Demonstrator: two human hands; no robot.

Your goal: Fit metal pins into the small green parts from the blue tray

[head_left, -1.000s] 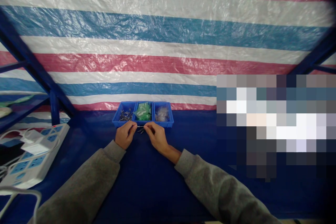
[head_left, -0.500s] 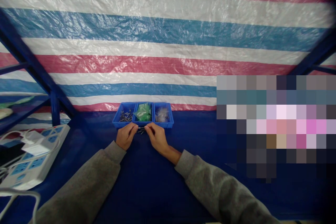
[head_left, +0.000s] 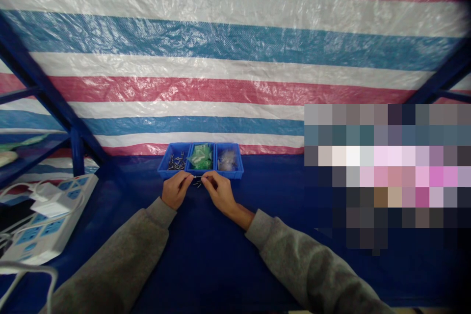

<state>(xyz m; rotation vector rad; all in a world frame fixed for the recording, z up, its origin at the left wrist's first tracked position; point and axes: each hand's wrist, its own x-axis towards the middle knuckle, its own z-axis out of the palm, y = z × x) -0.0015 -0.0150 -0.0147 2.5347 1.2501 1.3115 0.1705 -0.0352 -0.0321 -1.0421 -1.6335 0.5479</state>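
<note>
Between my two hands, just in front of the blue bins, stretches a thin, pale, rod-like piece (head_left: 197, 176). My left hand (head_left: 175, 189) is closed, pinching its left end between thumb and forefinger. Its right end meets the fingertips of my right hand (head_left: 220, 191), closed in a similar pinch. The piece is too small to name more exactly. Beneath the fingers a few small thin metal pieces (head_left: 198, 184) lie on the dark blue tabletop (head_left: 213, 255).
Three joined blue bins (head_left: 200, 173) hold loose metal pins (head_left: 177, 162), a green plastic bag (head_left: 201, 157) and a clear bag (head_left: 227, 162). A white power strip (head_left: 51, 230) with cables lies left. Striped sheeting (head_left: 221, 88) hangs behind. The right side is pixelated.
My right fingertips have shifted slightly left and up toward my left hand. The thin piece now visibly spans both pinches.
</note>
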